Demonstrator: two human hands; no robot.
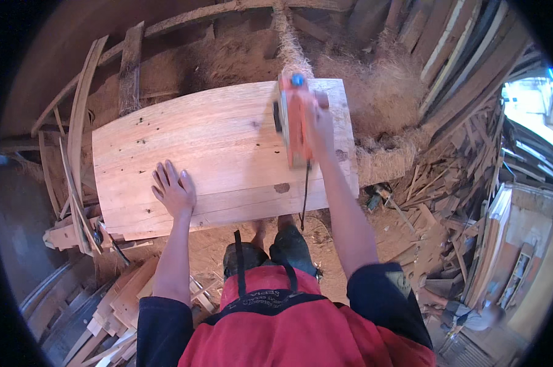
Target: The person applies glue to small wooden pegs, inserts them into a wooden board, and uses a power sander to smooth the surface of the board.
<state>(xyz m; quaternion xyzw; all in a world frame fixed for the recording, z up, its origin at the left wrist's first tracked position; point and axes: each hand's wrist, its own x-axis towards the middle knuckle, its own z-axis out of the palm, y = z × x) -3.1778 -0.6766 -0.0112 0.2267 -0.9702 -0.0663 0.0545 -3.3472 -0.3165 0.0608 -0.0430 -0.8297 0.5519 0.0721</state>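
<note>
A broad pale wooden panel (221, 140) lies flat in front of me, with dark knots and small holes in its face. Toward its right end, an orange electric planer (296, 122) rests on the wood, a blue knob at its front. My right hand (320, 125) is wrapped round the planer's handle, slightly blurred. A dark power cord (305, 192) trails from the tool's back over the panel's near edge. Flat on the panel, left of its middle, lies my left hand (176, 192), fingers spread and holding nothing.
Wood shavings (380, 104) are heaped behind and right of the panel. Long boards (435, 49) lean at the far right, above a pile of offcuts (454, 202). Narrow planks (80, 122) stand at the left. More wood scraps (120, 306) lie at the lower left.
</note>
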